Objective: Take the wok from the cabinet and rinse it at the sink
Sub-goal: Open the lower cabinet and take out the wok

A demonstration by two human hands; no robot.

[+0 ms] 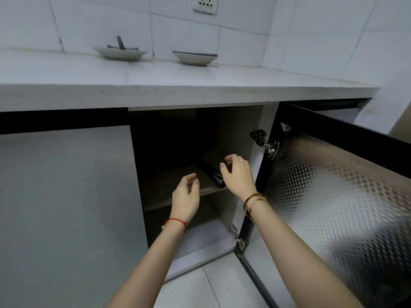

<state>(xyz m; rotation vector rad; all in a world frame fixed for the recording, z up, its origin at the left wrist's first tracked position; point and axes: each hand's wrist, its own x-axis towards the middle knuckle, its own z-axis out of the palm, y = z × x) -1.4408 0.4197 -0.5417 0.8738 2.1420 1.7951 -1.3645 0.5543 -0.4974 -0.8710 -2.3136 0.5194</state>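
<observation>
I kneel before the open cabinet under the desk, and both my hands are inside the opening. My left hand hangs with fingers loosely curled and it holds nothing. My right hand is also released, the fingers spread a little, just above the black handle that lies on the shelf. This handle belongs, I believe, to the wok; the bowl of it is hidden in the dark at the back left, so I cannot see its shape.

I judge the wok to be stiff metal and rather heavy, with the weight far from the handle, so it will want to tip down when I lift it. The handle looks smooth and maybe slippery. I think it is best to wrap my right hand around the handle near its end, and to support the rim with my left hand when it comes out past the open door.
</observation>
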